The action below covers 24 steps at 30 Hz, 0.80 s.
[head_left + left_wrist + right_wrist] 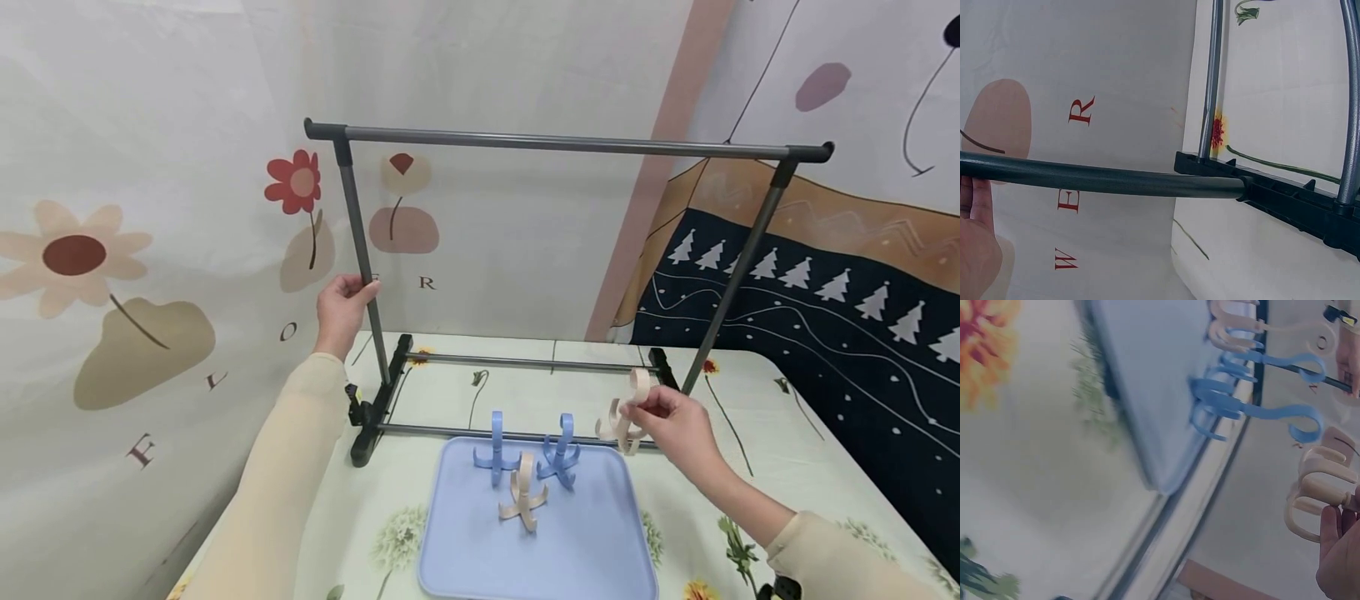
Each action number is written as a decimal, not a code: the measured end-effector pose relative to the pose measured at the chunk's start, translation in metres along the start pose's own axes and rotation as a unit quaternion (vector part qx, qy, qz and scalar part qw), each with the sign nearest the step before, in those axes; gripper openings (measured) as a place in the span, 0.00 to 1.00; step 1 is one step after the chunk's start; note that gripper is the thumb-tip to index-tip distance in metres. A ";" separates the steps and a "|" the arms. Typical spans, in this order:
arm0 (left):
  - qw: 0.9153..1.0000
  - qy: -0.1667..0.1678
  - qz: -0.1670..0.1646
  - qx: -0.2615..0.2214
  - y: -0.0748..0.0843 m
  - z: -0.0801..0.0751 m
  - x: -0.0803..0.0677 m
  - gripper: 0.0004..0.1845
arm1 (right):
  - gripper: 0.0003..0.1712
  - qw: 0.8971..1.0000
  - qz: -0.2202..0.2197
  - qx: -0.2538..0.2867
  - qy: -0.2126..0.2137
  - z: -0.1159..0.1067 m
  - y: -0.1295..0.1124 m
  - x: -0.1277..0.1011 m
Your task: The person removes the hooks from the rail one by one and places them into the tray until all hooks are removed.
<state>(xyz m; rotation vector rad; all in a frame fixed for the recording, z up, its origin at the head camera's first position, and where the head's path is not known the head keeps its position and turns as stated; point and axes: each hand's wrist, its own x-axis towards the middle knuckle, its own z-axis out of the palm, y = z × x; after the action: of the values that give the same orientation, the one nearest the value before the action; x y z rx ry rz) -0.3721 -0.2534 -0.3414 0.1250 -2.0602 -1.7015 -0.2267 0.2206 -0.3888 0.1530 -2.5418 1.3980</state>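
Note:
A dark grey metal garment rack (pixel 570 143) stands on the table. My left hand (pixel 343 310) grips its left upright (pixel 356 218), partway up; in the left wrist view only part of that hand (pixel 977 237) shows beside the post. My right hand (pixel 675 425) pinches a beige multi-prong hanging hook (pixel 626 425) by its stem, above the tray's far right corner and below the top bar. Two blue hooks (pixel 497 450) and another beige hook (pixel 525 500) stand prongs-down on the light blue tray (pixel 472 558), curved tops upward.
Two lower bars (pixel 517 362) join the rack's black feet (pixel 366 446) behind the tray. A flower-print cloth (pixel 720 500) covers the table. Printed fabric (pixel 510 242) hangs behind the rack, with dark tree-print fabric (pixel 847 333) on the right.

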 end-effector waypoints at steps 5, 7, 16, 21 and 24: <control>1.000 -0.001 0.004 0.007 0.001 0.000 0.000 0.19 | 0.10 1.000 0.022 -0.002 -0.020 0.011 0.015 -0.015; 1.000 -0.001 0.004 0.007 0.001 0.000 0.000 0.19 | 0.09 0.999 0.026 -0.006 -0.026 0.016 0.021 -0.020; 1.000 -0.002 0.009 0.007 0.001 0.000 0.000 0.20 | 0.06 0.997 0.061 0.012 -0.042 0.040 0.039 -0.040; 1.000 -0.001 0.011 0.006 0.000 0.000 0.000 0.19 | 0.07 0.996 0.077 0.021 -0.041 0.051 0.041 -0.051; 1.000 -0.001 0.011 0.006 0.000 0.000 0.000 0.19 | 0.08 0.995 0.089 0.030 -0.044 0.056 0.041 -0.055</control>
<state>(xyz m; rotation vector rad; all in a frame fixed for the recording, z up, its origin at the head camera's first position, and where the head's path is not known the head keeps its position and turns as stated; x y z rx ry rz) -0.3722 -0.2537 -0.3418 0.1028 -2.0661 -1.6773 -0.1904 0.1941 -0.4658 -0.0018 -2.6419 1.5671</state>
